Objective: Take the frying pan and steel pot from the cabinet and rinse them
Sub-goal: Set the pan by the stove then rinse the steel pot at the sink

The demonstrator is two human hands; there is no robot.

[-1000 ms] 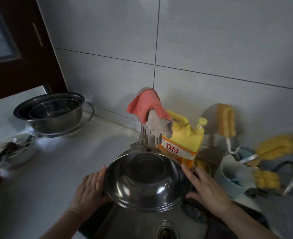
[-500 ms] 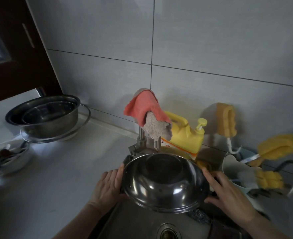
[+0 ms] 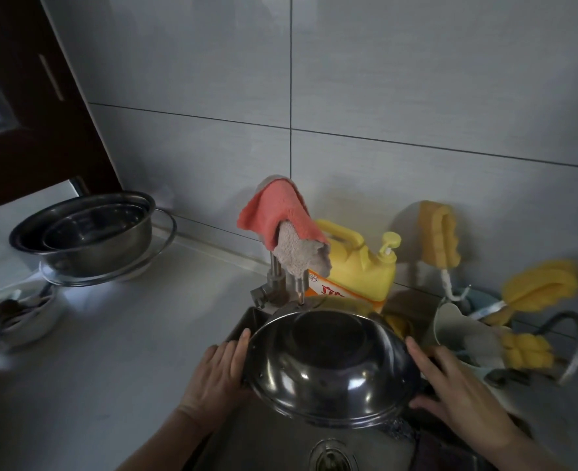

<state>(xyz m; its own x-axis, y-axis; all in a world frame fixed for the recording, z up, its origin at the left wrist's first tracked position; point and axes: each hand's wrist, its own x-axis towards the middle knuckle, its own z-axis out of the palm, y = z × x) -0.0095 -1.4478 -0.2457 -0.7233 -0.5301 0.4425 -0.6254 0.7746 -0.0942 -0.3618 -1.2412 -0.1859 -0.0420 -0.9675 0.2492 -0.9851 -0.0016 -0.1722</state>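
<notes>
— Steel pot (image 3: 331,362) status? Out of the cabinet?
— Yes, tilted over the sink (image 3: 247,436) under the tap (image 3: 298,283); left hand (image 3: 216,375) and right hand (image 3: 457,392) grip its sides.
— Rinsed?
— No water visible; frying pan isn't in view.

Both hands bare: left hand (image 3: 218,379), right hand (image 3: 457,390). No gloves. No rings, watch or bracelet visible on fingers or wrists. Forearms bare to the frame's lower edge; no sleeve in view. Nails short, unpainted.
</notes>
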